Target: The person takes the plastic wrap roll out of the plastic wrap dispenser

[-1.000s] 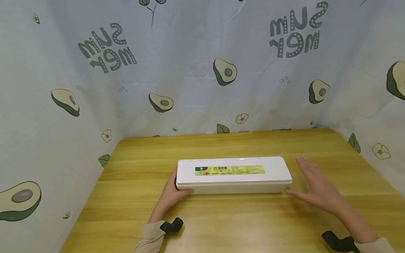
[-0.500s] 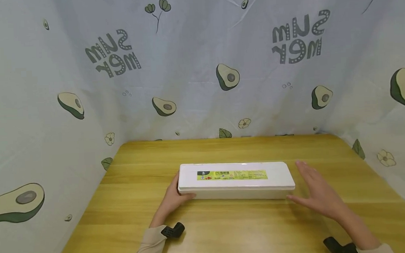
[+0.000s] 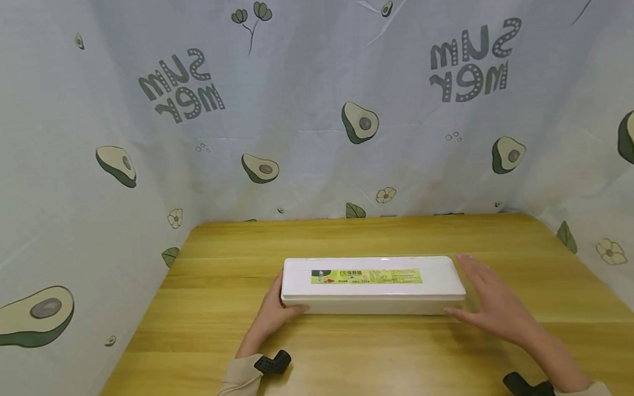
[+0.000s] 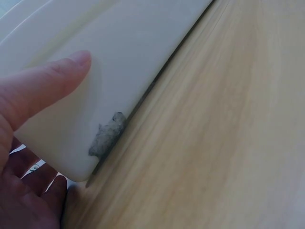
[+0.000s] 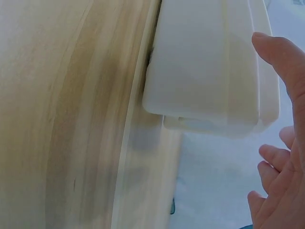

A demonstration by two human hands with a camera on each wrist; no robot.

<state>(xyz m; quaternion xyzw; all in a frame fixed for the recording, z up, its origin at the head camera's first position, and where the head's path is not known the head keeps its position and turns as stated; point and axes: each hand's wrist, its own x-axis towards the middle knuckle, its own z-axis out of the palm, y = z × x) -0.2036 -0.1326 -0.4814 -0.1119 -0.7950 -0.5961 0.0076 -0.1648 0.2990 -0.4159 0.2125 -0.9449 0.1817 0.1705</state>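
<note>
A long white cling film box [image 3: 375, 306] lies on the wooden table in the head view, with a green and yellow label on its lid. My left hand [image 3: 271, 313] grips its left end. In the left wrist view, the thumb [image 4: 57, 78] lies along the front wall, where a grey patch [image 4: 107, 136] marks the lower corner. My right hand [image 3: 499, 305] is spread at the right end, thumb by the front corner and fingers beyond the end. In the right wrist view, its thumb [image 5: 279, 52] overlaps the box's edge; whether it touches cannot be told.
The wooden table [image 3: 206, 327] runs out on every side of the box. A white curtain [image 3: 302, 92] with avocado prints encloses its back and both sides. Black wrist cameras [image 3: 273, 362] sit on the sleeves.
My right hand has moved slightly left, closer to the box's right end. My left hand keeps its grip. The whole head view has shifted a little downward and to the right.
</note>
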